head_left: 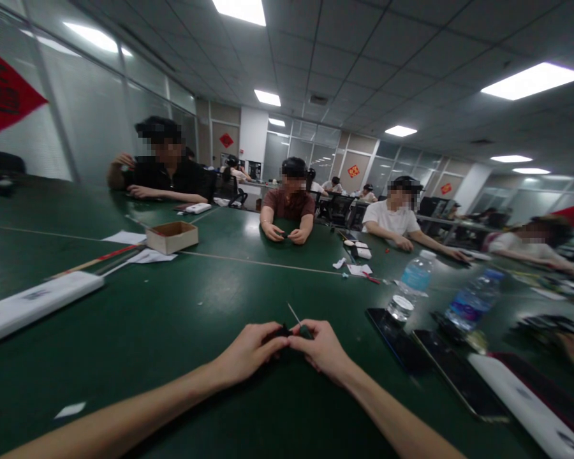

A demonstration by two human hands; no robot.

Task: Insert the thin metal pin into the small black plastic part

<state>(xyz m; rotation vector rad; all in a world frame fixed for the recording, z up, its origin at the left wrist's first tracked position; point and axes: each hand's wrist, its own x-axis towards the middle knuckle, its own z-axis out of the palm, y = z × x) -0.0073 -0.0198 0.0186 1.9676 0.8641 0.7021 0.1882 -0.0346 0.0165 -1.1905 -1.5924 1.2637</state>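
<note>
Low in the centre of the frame, the left hand (249,350) pinches a small black part (283,331) and the right hand (326,347) grips a slim screwdriver (306,332), best kept pointing away from both hands.

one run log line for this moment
left hand: holds small black part | right hand: holds thin-shafted tool | both: close together over green table

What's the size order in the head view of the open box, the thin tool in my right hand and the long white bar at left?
Largest to smallest as they look:
1. Long white bar, perhaps enlarged by nearness
2. Open box
3. Thin tool, partly covered by your right hand
</note>
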